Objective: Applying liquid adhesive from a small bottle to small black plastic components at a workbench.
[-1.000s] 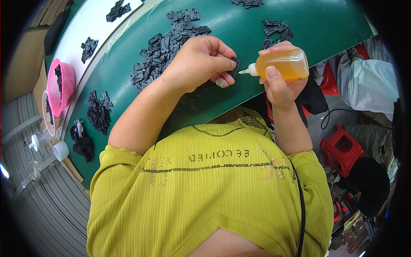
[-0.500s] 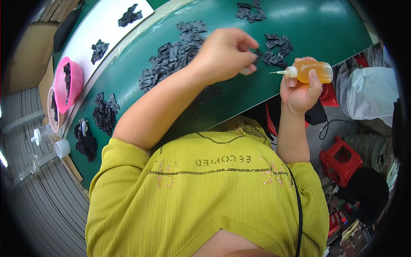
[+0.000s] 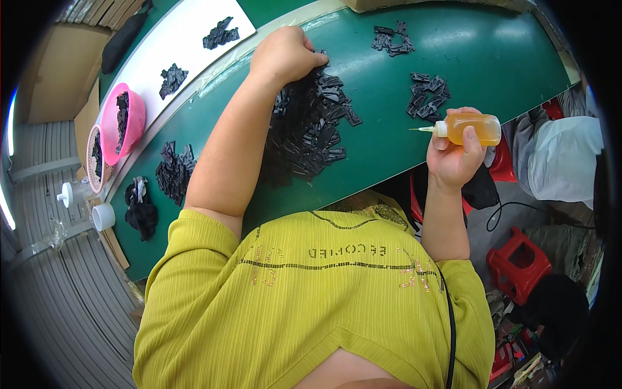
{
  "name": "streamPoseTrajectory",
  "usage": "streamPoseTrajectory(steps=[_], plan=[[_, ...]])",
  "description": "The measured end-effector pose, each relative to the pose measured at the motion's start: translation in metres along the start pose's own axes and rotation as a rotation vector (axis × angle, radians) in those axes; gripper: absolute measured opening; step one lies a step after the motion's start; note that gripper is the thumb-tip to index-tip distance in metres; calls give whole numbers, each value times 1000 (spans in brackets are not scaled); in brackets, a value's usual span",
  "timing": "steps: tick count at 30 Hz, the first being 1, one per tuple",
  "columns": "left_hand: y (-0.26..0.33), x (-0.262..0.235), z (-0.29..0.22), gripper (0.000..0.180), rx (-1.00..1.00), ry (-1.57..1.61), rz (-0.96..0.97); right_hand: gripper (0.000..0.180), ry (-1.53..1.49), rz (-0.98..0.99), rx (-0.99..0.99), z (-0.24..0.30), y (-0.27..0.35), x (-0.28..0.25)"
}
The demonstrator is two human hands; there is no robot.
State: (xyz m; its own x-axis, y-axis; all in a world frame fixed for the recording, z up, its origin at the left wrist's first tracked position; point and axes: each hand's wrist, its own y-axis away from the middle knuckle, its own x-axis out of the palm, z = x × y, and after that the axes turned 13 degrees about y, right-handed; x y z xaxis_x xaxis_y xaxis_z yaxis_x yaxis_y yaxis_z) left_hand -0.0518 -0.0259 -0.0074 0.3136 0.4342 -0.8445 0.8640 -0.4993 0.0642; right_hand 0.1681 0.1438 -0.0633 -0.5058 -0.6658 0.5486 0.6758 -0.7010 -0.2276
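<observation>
My right hand (image 3: 457, 152) is wrapped round a clear squeeze bottle (image 3: 476, 129) of amber liquid, with a white cap and a thin needle tip pointing left. My left hand (image 3: 283, 57) reaches over the far side of a large pile of small black plastic pieces (image 3: 317, 129). Its fingers are pinched together, and a dark piece (image 3: 322, 54) shows at the thumb tip. The other fingertips are hidden behind the hand. Left of the bottle's needle lies a smaller cluster of black pieces (image 3: 427, 96), with another cluster (image 3: 392, 40) farther back.
More black pieces lie in a heap (image 3: 175, 172) at left and on a white board (image 3: 197, 55). A pink basket (image 3: 135, 126) and a white cup (image 3: 103, 217) stand along the left edge of the green table (image 3: 382, 152). A red stool (image 3: 518, 266) is on the floor at right.
My left hand has moved left and back, from beside the right-hand cluster to the pile's far side. My right hand still holds the bottle in nearly the same place. The view has shifted slightly.
</observation>
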Motion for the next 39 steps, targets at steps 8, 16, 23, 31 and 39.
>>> streamPoseTrajectory(steps=[8,16,23,31,39], plan=[[20,-8,-3,26,23,534,106,28,-4,-78,36,1,0,-1],[83,23,-28,15,-146,1149,547,28,48,10,-51,1,2,26],[83,33,-25,28,-152,1113,640,30,260,76,-155,-8,8,34],[85,34,-28,24,-144,1099,635,28,364,93,-162,-9,11,34],[84,33,-29,25,-173,1095,657,28,443,148,-167,-8,11,34]])
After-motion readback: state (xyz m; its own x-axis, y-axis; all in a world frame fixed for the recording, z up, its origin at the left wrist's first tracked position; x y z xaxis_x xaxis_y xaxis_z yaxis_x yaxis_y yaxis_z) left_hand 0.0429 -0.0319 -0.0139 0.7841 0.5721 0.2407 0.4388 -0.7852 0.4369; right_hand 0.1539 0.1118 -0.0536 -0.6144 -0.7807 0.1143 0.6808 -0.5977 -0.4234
